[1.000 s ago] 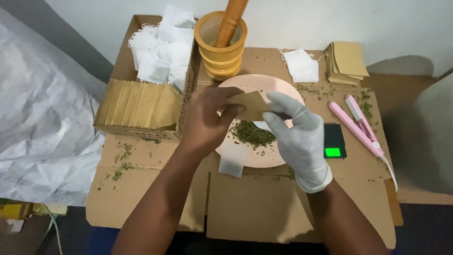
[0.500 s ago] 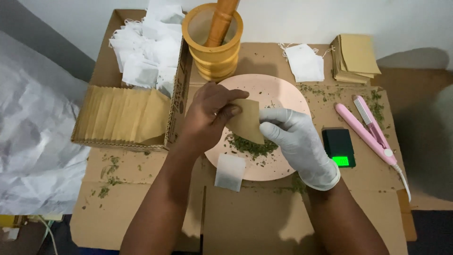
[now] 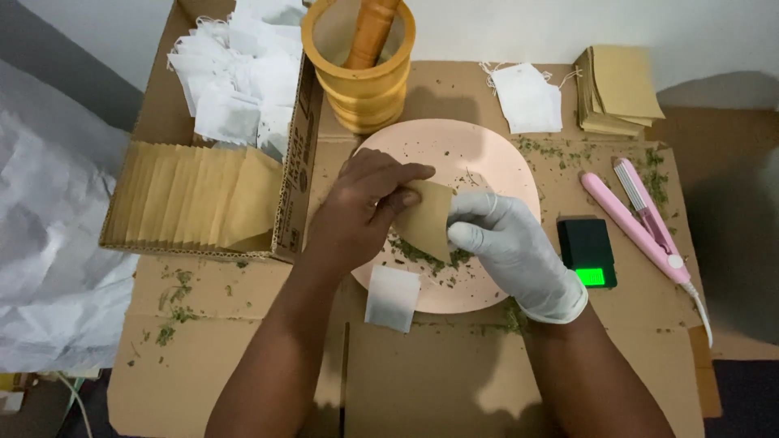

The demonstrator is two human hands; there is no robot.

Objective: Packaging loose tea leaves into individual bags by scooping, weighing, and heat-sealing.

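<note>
We are pinching the small tan paper envelope [image 3: 428, 217] between our bare left hand [image 3: 357, 212] and gloved right hand [image 3: 507, 243], having lowered it toward the green herb flakes [image 3: 422, 253] on the pink round plate [image 3: 495, 158].

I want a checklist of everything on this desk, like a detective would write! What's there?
Surface: flattened cardboard, sprinkled with green herb bits.
Job's things: brown sachet held over a pink plate with herbs; white teabag on the plate's edge.
Clutter: box of sachets and teabags, wooden mortar with pestle, sachet stack, scale, pink sealer.
Grips: bare left hand and gloved right hand both pinch the sachet.
Cables: white cord from the sealer.
Surroundings: white wall, crumpled plastic at left.
</note>
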